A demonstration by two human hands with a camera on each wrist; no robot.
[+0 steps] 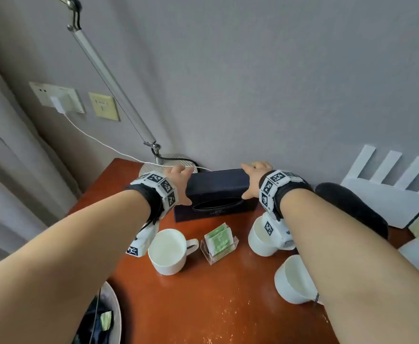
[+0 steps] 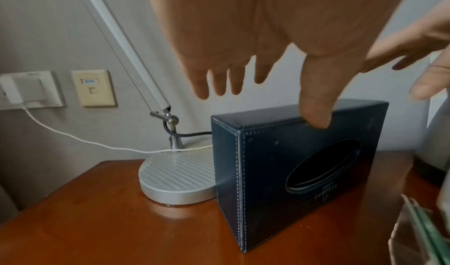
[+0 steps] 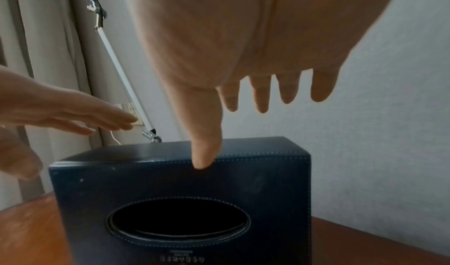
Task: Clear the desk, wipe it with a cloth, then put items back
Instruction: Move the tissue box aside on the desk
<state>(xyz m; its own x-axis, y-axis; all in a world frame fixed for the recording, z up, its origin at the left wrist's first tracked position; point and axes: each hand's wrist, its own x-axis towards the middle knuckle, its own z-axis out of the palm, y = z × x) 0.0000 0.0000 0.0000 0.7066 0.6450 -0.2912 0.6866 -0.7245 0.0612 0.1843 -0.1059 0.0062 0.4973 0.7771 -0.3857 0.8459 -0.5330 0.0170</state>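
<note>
Hands, left hand and right hand, spread-fingered, flank upright tissue box, thumbs seemingly touching

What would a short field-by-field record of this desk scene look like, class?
surface: wooden desk
main object: dark tissue box, standing on its side, oval opening facing the person
left hand: open, thumb on the box's left end
right hand: open, thumb on the box's right end
behind box: lamp base
in front: three white cups; tea-bag holder
</note>
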